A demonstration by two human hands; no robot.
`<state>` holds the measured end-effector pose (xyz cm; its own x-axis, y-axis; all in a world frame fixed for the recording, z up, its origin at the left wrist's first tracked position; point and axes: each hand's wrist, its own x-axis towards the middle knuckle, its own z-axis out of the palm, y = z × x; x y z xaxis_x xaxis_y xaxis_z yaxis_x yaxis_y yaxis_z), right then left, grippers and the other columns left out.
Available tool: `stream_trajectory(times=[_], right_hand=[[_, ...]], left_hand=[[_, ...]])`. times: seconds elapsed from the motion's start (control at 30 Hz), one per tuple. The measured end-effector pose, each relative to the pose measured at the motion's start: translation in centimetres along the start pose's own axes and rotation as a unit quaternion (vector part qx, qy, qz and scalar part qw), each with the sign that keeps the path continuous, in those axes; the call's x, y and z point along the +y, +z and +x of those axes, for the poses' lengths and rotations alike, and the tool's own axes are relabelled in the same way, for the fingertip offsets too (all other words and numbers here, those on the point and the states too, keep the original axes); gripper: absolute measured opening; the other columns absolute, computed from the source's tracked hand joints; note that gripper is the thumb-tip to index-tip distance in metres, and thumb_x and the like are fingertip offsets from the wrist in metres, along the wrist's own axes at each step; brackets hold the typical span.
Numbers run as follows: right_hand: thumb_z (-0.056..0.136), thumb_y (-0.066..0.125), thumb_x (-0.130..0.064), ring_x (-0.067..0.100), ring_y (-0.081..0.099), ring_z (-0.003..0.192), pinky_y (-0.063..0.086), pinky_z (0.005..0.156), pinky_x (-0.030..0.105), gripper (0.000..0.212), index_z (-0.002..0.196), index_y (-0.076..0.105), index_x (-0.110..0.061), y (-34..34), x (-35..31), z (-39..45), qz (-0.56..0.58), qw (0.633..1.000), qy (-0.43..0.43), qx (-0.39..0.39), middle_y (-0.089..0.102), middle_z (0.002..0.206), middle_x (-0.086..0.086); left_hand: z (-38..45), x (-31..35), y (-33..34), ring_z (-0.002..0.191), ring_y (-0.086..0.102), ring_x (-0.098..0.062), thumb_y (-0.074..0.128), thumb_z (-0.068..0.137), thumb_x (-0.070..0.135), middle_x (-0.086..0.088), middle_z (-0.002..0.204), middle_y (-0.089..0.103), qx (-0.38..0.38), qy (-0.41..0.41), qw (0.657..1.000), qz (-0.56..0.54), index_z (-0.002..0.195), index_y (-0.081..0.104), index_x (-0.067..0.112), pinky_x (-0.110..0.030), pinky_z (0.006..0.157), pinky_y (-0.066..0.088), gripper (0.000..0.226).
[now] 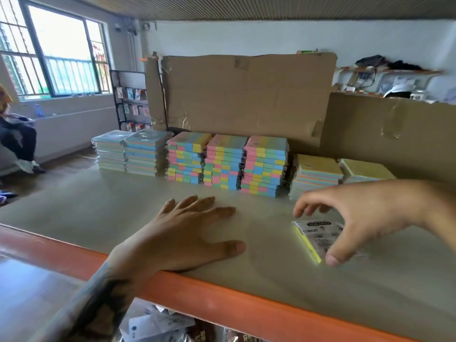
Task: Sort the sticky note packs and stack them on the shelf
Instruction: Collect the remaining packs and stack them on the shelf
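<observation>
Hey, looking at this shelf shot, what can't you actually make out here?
Head view only:
- Loose pack: its far end is covered by the right hand; the label print is too blurred to read, and contact can't be told.
- Rightmost yellow stack: its lower part is hidden behind the right hand.
- Back shelf clutter: too blurred to identify.
- Bags under the orange shelf edge: cut off by the bottom edge.

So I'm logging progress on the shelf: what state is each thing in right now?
Left hand: flat on the shelf, holding nothing.
Right hand: fingers curled over the loose pack, grip unclear.
Loose pack: lying label-up on the shelf.
Stacks: upright, in a row at the back.
</observation>
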<state>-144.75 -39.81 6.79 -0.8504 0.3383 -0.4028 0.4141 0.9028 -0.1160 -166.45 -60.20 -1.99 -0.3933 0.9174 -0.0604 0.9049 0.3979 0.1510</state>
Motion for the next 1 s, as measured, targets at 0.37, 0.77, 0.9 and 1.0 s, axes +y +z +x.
stream_trajectory(times=[0.37, 0.77, 0.9, 1.0], right_hand=[[0.067, 0.088, -0.047, -0.003, 0.059, 0.091, 0.052, 0.078, 0.023, 0.066, 0.12, 0.049, -0.049, 2.2, -1.6, 2.4, 0.031, 0.994, -0.047, 0.089, 0.058, 0.105, -0.021], [0.068, 0.079, -0.047, 0.016, 0.055, 0.097, 0.047, 0.084, 0.032, 0.045, 0.106, 0.058, -0.034, 4.3, -3.9, 3.6, 0.132, 0.881, -0.265, 0.369, 0.055, 0.1, -0.01], [0.066, 0.088, -0.039, 0.02, 0.057, 0.092, 0.045, 0.08, 0.033, 0.048, 0.099, 0.057, -0.022, 5.2, -4.2, 4.3, 0.169, 0.827, -0.309, 0.438, 0.061, 0.1, -0.003], [0.066, 0.09, -0.039, 0.021, 0.064, 0.103, 0.048, 0.085, 0.033, 0.049, 0.095, 0.058, -0.016, 6.2, -4.0, 5.1, 0.195, 0.81, -0.321, 0.45, 0.067, 0.11, 0.002]], left_hand=[[-0.4, 0.0, 0.2, 0.153, 0.009, -0.006, 0.023, 0.056, 0.106, 0.028, 0.164, 0.013, 0.033, 0.012, 0.999, -0.039, 0.146, 0.015, 0.07, -0.038, 0.124, 0.011, 0.097], [-0.9, 0.2, -0.1, 0.136, 0.037, 0.005, 0.051, 0.056, 0.102, 0.04, 0.144, 0.041, 0.114, 0.099, 0.978, -0.143, 0.141, 0.031, 0.068, -0.041, 0.114, 0.037, 0.094], [-1.0, 0.4, -0.3, 0.132, 0.042, 0.012, 0.071, 0.055, 0.089, 0.04, 0.141, 0.045, 0.155, 0.133, 0.962, -0.18, 0.145, 0.033, 0.059, -0.031, 0.111, 0.039, 0.102], [-0.9, 0.2, -0.2, 0.126, 0.047, 0.015, 0.078, 0.058, 0.077, 0.039, 0.136, 0.05, 0.202, 0.138, 0.953, -0.178, 0.141, 0.043, 0.053, -0.023, 0.106, 0.042, 0.093]])
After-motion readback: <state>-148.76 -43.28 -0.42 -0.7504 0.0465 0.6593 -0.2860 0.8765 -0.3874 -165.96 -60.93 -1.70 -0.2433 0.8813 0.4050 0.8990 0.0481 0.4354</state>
